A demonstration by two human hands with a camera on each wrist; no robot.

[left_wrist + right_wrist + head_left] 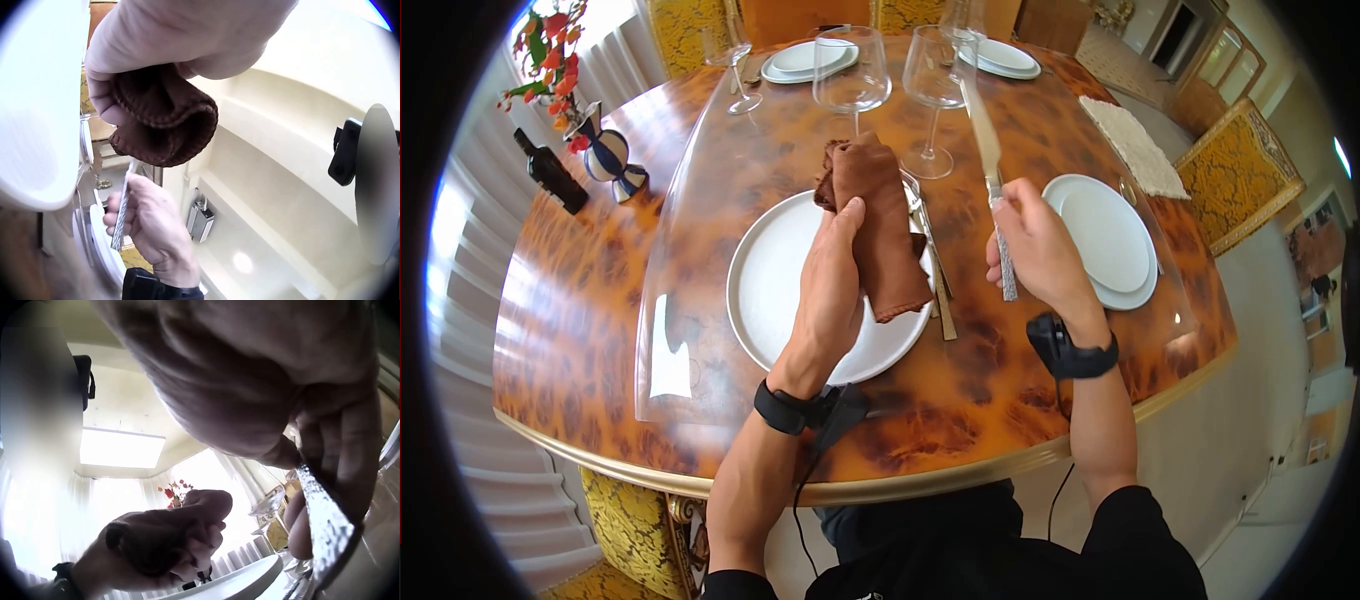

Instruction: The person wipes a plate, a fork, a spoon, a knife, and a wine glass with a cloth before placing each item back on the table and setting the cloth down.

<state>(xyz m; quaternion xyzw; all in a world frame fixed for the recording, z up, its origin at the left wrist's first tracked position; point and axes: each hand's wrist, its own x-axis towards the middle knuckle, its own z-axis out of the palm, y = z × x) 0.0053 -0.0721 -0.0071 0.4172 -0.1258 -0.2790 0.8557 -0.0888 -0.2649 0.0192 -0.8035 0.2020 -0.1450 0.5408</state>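
Observation:
My left hand (830,270) grips a rolled brown cloth napkin (882,235) above a large white plate (765,285), thumb lying along its near side. In the left wrist view, the napkin's stitched end (169,131) shows as an open curl. My right hand (1040,240) holds a knife (983,130) by its hammered silver handle, the long blade pointing up and away. Its textured handle (328,528) runs out past the fingers in the right wrist view. Beside the plate's right rim lies cutlery (941,285), partly hidden by the napkin.
Two wine glasses (927,85) stand beyond the napkin. To the right are stacked white plates (1105,240) and a beige woven mat (1135,145). A dark bottle (550,175) and a vase (610,155) of red flowers stand at the left. More plates (810,58) lie across the glossy table.

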